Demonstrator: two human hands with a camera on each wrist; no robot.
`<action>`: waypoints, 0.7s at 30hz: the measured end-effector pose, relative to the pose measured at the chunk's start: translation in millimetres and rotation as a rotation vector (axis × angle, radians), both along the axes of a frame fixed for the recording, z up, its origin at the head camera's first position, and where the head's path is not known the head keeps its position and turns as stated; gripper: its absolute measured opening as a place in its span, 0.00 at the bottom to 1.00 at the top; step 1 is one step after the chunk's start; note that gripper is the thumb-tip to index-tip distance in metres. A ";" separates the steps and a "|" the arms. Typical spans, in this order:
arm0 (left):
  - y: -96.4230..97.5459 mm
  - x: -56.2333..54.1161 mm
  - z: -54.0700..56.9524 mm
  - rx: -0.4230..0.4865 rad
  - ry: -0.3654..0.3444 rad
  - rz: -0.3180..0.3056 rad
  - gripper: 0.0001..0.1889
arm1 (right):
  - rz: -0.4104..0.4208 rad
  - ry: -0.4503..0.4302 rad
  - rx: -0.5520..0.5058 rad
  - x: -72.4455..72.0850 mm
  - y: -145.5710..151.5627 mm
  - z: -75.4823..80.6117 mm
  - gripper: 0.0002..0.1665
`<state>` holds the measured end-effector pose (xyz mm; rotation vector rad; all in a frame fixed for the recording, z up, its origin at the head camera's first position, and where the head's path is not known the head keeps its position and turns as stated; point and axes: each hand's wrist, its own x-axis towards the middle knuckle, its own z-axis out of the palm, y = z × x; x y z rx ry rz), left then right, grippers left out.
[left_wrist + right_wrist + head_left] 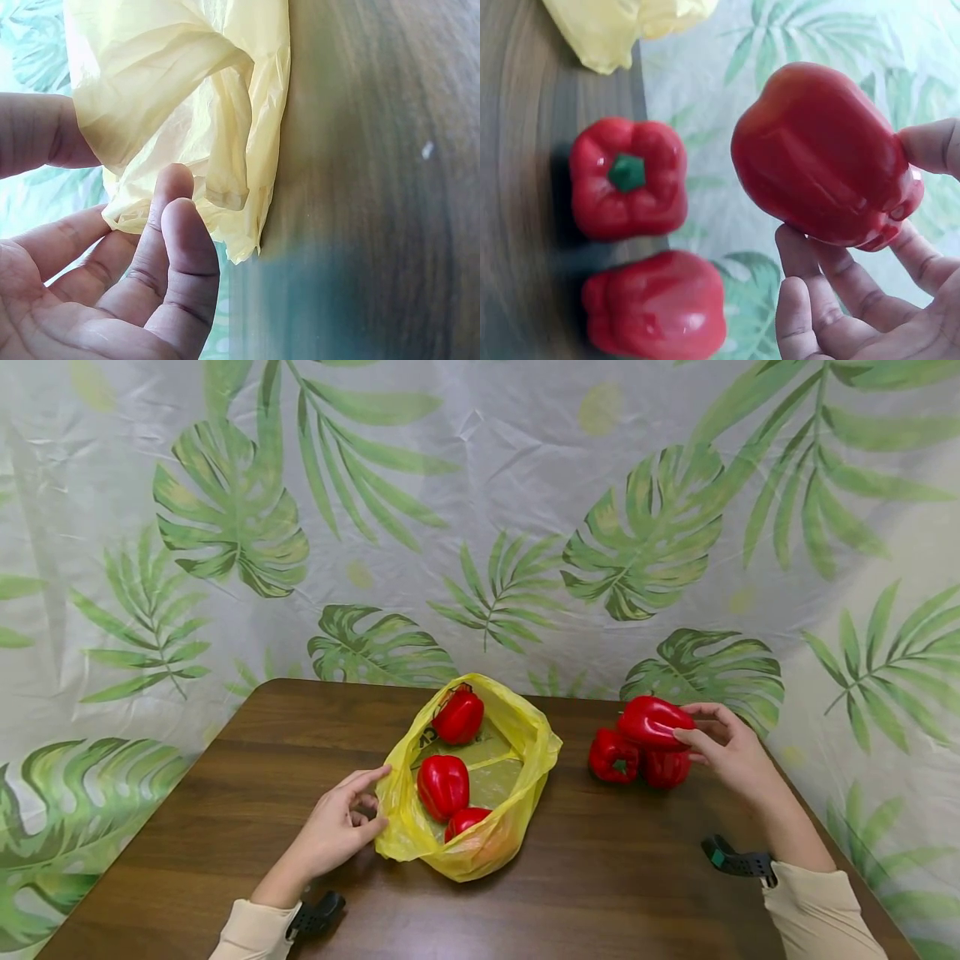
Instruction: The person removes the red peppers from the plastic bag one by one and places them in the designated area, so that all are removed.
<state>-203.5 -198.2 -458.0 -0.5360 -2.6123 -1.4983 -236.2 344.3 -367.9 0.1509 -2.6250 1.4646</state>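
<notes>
A yellow plastic bag [542, 752] stands wide-mouthed on the table with red bell peppers in it: one at the back [459, 717], one in the middle [443, 787] and one partly hidden by the front rim [465, 821]. My left hand [337, 827] holds the bag's left rim with thumb and fingertips; the left wrist view shows the thin film [165, 90] between them. Raised in my right hand [738, 760] is another red bell pepper [817, 154], gripped at one end by thumb and fingers. Beneath it lie two more peppers [613, 757] [660, 307].
The brown wooden table [247, 793] reaches back to a leaf-patterned cloth [487, 510] hanging behind it. Black straps [738, 860] sit on both wrists near the light sleeves. The two loose peppers lie close together near the table's right edge.
</notes>
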 end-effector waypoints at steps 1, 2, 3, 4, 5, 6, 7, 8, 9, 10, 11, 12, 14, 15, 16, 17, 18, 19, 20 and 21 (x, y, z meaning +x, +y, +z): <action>0.0 0.0 0.2 0.001 -0.001 0.000 0.37 | -0.006 -0.003 -0.008 0.5 3.8 -1.8 0.25; -0.1 -0.1 0.4 -0.001 -0.001 0.000 0.37 | -0.013 -0.010 -0.022 0.9 7.6 -3.5 0.23; -0.1 0.0 0.7 -0.003 -0.002 0.000 0.37 | -0.020 -0.015 -0.033 1.3 11.3 -5.2 0.21; -0.2 0.1 1.1 -0.004 -0.004 0.000 0.37 | -0.024 -0.021 -0.048 1.6 15.1 -6.9 0.19; -0.2 0.2 1.4 -0.005 -0.004 0.001 0.37 | -0.030 -0.025 -0.061 1.8 18.7 -8.4 0.18; -0.2 0.3 1.8 -0.006 -0.006 0.001 0.37 | -0.035 -0.028 -0.077 1.9 22.2 -10.0 0.16; -0.2 0.4 1.8 -0.007 -0.006 0.002 0.37 | -0.040 -0.032 -0.093 2.2 25.6 -11.8 0.15; -0.2 0.3 1.7 -0.008 -0.006 0.002 0.37 | -0.046 -0.035 -0.105 2.6 28.7 -13.3 0.14; -0.2 0.3 1.6 -0.008 -0.007 0.003 0.37 | -0.052 -0.035 -0.113 3.2 31.4 -14.9 0.14; -0.1 0.4 1.7 -0.006 -0.007 0.004 0.37 | -0.060 -0.036 -0.122 3.8 33.9 -16.3 0.13; 0.0 0.5 1.7 -0.003 -0.007 0.004 0.37 | -0.071 -0.036 -0.128 4.4 36.1 -17.6 0.13; -0.1 0.4 1.7 -0.001 -0.006 0.005 0.37 | -0.083 -0.038 -0.130 5.3 38.1 -18.9 0.12; -0.5 0.3 1.6 0.005 -0.002 -0.002 0.37 | -0.110 -0.040 -0.127 7.1 41.5 -21.6 0.12; -0.8 0.2 1.7 0.009 0.001 -0.006 0.37 | -0.125 -0.042 -0.131 7.9 43.1 -23.1 0.12; -0.8 0.1 1.9 0.014 0.004 -0.010 0.36 | -0.140 -0.045 -0.137 8.8 44.9 -24.1 0.12; -1.0 0.0 1.8 0.019 0.006 -0.017 0.36 | -0.155 -0.048 -0.147 9.5 46.4 -25.3 0.12; -1.1 -0.1 2.0 0.022 0.007 -0.022 0.36 | -0.168 -0.050 -0.157 10.3 47.8 -26.5 0.11; -1.2 -0.1 2.1 0.026 0.007 -0.027 0.36 | -0.174 -0.055 -0.180 11.1 49.2 -27.5 0.11; -1.1 0.0 2.3 0.030 0.006 -0.028 0.36 | -0.179 -0.061 -0.209 11.7 50.8 -28.2 0.11; -1.0 0.1 2.4 0.033 0.005 -0.029 0.36 | -0.186 -0.063 -0.238 12.3 52.3 -28.8 0.11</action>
